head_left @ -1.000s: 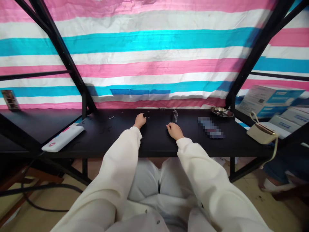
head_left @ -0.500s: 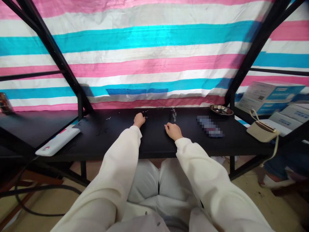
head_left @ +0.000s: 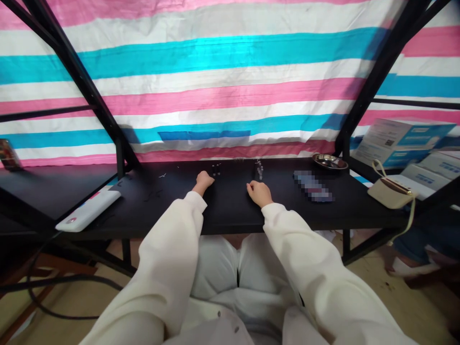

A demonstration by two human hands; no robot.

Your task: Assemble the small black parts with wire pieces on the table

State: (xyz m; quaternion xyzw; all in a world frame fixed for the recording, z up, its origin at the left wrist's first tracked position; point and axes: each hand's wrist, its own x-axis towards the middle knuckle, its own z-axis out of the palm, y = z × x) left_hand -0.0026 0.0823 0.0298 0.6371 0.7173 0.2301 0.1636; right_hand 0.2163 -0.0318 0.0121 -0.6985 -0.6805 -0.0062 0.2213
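Observation:
Both my arms, in white sleeves, reach out over a black table (head_left: 230,211). My left hand (head_left: 203,181) rests on the tabletop with its fingers curled in, just short of a few small dark pieces (head_left: 215,167). My right hand (head_left: 258,192) also lies curled on the table, slightly nearer me than a cluster of small pale pieces (head_left: 259,169). Whether either hand holds anything is too small to make out.
A white flat device (head_left: 88,209) lies at the table's left end, a metal dish (head_left: 329,163) at the back right, a cream pouch with a strap (head_left: 391,193) at the far right. Black frame posts (head_left: 120,158) rise behind; boxes (head_left: 402,139) are stacked right. A cable runs on the floor.
My left hand has drawn back a little toward me, away from the small dark pieces. My right hand has hardly shifted.

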